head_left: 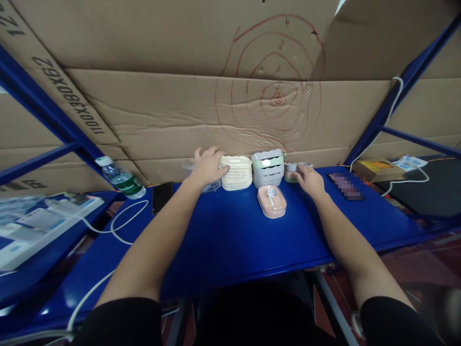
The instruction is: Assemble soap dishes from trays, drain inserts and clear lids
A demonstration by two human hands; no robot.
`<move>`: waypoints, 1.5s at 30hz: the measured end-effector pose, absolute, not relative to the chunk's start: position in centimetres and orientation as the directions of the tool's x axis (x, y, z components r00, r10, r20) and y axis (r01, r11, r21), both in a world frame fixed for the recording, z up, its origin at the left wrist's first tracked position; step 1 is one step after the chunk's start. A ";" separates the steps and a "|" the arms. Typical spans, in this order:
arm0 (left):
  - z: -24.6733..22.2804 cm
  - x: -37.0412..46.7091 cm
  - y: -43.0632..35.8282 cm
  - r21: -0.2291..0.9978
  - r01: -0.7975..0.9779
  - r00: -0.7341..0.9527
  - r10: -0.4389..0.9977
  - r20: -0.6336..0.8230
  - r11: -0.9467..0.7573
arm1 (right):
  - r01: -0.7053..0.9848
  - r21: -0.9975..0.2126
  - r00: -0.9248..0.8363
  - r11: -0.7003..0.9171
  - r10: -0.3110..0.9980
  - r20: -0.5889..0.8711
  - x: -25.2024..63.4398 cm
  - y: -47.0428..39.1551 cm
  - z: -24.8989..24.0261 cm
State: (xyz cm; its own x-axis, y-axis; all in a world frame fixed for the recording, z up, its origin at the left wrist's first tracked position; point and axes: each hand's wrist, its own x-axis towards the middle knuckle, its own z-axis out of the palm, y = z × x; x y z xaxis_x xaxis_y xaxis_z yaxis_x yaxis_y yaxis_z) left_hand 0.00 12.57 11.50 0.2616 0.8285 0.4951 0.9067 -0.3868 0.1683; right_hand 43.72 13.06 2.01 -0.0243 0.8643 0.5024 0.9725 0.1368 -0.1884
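Observation:
My left hand [211, 168] reaches to the back of the blue table, fingers spread. Its thumb lies at the top left edge of a stack of cream trays [236, 175], and clear plastic lids [211, 186] are partly hidden under the hand. My right hand [310, 180] has its fingers closed at the rim of a grey tray [291, 167], which sits on a pinkish one in a low stack. Between the hands stands a taller stack of lilac-grey trays [268, 175] with a green one among them. In front lies a pink box [272, 202] with a clear lid and a round sticker.
A water bottle [124, 180] and a dark phone [162, 197] are on the left, with a white cable [118, 218]. Another phone [345, 186] and a small carton [378, 169] lie right. A cardboard wall [162, 110] rises behind; blue posts [399, 91] flank the table.

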 end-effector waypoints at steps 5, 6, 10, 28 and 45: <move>10.4 0.6 11.2 0.225 0.835 0.191 0.647 0.738 -0.503 | 0.913 -0.321 0.069 0.250 0.682 0.728 43.1 12.0 3.4; 9.9 0.9 10.6 0.232 0.818 0.160 0.596 0.787 -0.526 | 0.888 -0.355 0.101 0.292 0.629 0.770 42.6 11.4 3.8; 7.5 2.5 7.5 0.209 0.752 0.169 0.490 0.855 -0.625 | 0.807 -0.297 -0.112 0.510 0.626 0.772 38.6 7.9 5.3; -0.7 2.5 3.5 0.592 0.517 0.540 0.772 0.335 -0.618 | 0.332 -0.270 -0.857 0.904 0.409 0.314 31.6 4.3 2.6; -1.5 3.0 4.0 0.768 0.367 0.459 0.820 0.341 -0.525 | 0.270 -0.511 -0.507 0.816 0.572 0.645 33.0 6.1 1.1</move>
State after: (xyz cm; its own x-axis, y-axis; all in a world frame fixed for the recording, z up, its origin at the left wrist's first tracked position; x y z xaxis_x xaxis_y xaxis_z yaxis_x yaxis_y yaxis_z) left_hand 2.99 3.98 -1.47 0.4590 0.8202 0.3415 0.3669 -0.5250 0.7680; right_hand 32.99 6.07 1.08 -0.5068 0.5719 0.6450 0.2703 0.8159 -0.5111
